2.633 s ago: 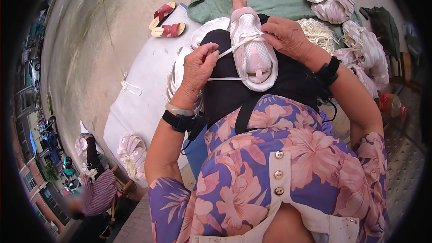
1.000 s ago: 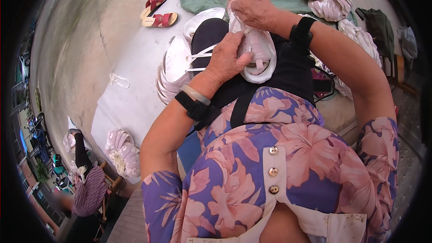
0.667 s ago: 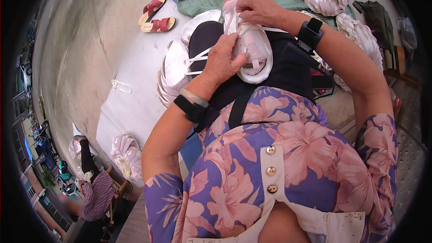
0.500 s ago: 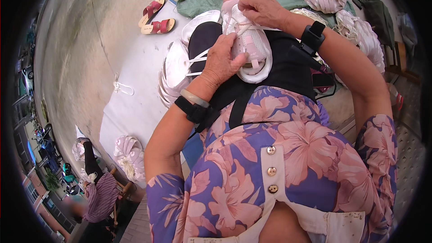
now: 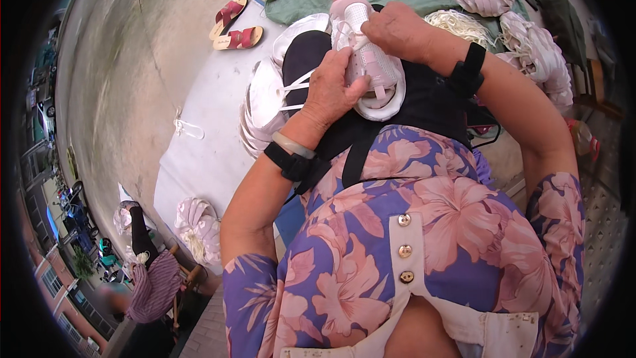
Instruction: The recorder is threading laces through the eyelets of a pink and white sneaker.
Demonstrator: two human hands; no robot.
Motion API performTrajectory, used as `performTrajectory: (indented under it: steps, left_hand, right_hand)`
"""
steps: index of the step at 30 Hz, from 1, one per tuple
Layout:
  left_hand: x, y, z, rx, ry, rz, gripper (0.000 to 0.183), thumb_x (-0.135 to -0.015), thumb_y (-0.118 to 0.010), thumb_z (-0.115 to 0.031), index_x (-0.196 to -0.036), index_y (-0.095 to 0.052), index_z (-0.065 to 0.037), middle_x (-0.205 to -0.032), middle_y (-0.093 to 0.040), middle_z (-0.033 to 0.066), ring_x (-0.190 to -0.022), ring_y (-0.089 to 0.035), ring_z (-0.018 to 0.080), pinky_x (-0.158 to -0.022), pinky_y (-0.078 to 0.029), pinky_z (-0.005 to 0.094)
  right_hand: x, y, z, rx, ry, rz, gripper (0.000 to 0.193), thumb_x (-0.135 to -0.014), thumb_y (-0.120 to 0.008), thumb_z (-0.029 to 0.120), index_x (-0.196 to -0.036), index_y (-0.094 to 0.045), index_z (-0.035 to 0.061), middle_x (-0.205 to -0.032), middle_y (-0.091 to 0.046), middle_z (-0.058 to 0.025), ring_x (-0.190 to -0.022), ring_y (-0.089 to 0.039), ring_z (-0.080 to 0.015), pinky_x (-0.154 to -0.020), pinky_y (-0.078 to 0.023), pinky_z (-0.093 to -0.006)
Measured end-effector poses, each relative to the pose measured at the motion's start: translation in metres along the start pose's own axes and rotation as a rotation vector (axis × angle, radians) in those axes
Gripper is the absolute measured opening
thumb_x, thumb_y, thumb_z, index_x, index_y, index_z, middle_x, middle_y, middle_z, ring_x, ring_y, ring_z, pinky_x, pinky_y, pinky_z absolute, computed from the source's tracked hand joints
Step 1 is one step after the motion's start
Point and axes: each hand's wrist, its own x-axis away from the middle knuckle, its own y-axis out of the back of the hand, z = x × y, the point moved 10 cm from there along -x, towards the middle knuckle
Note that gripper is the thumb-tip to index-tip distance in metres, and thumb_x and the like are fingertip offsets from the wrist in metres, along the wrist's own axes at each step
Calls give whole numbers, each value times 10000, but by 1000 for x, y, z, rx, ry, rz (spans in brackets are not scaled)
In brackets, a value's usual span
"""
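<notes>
White sheet (image 5: 199,166), two sandals (image 5: 240,38) by far edge. One shoe (image 5: 372,69), left fingers (image 5: 338,58) clasping it; right fingers (image 5: 379,25) bunched, hold unclear.

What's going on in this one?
A seated person has a pink-and-white mesh shoe upper across their lap. Their left hand lies against its left side, while their right hand has bent fingers at its lacing area; what they pinch is hidden. Flat white laces trail left, partly threaded. A heap of loose cream cords lies to the right.
</notes>
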Motion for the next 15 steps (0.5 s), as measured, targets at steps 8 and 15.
performTrajectory:
  steps: [8,15]
  left_hand:
    - [-1,2,-8,-76,-59,-31,430,-706,-658,-203,-1063,-526,-2,-774,-493,106,-619,-511,202,-577,-441,300]
    - [0,-1,-1,-60,-7,5,444,-701,-633,-209,-1063,-517,21,-762,-488,117,-614,-508,212,-572,-438,309]
  right_hand:
    - [4,-1,15,85,117,-157,119,-729,-546,128,-650,-572,43,-630,-604,-122,-578,-602,-276,-503,-457,-357]
    - [50,-50,-72,-773,-668,-193,233,-708,-508,245,-791,-654,83,-713,-622,-144,-689,-605,-294,-656,-480,-385]
